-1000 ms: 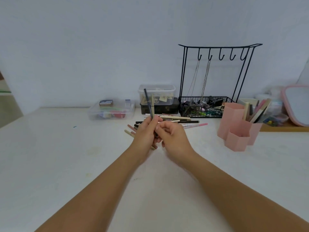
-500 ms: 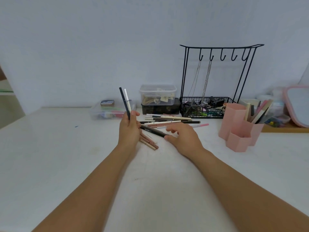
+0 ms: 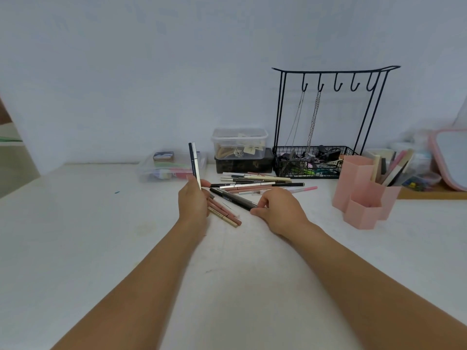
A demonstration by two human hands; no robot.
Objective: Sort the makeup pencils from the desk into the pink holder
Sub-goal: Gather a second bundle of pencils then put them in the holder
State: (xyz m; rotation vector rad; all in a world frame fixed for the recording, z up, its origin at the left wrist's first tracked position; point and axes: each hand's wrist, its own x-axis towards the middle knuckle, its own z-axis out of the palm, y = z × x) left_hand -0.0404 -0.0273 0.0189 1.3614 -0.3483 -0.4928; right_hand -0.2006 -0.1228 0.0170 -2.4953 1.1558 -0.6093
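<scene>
My left hand (image 3: pixel 193 202) holds two makeup pencils (image 3: pixel 194 162) upright, one black and one silver-white. My right hand (image 3: pixel 276 209) pinches the near end of a thick black pencil (image 3: pixel 232 199) that lies on the white desk. Behind the hands, several more pencils (image 3: pixel 255 184) lie in a loose pile, and a few pinkish and gold ones (image 3: pixel 223 215) rest beside my left hand. The pink holder (image 3: pixel 358 190), made of hexagonal cups, stands at the right with several pencils and sticks in its back cup.
A black wire jewellery stand (image 3: pixel 328 120) with a basket sits behind the pile. A clear tub stacked on a dark box (image 3: pixel 240 150) and a flat clear box (image 3: pixel 169 168) stand along the wall. A pink-framed mirror (image 3: pixel 452 157) leans at far right.
My hands have come apart. The left one moved left with the upright pencils, and the right one dropped to the desk and took hold of the thick black pencil's end.
</scene>
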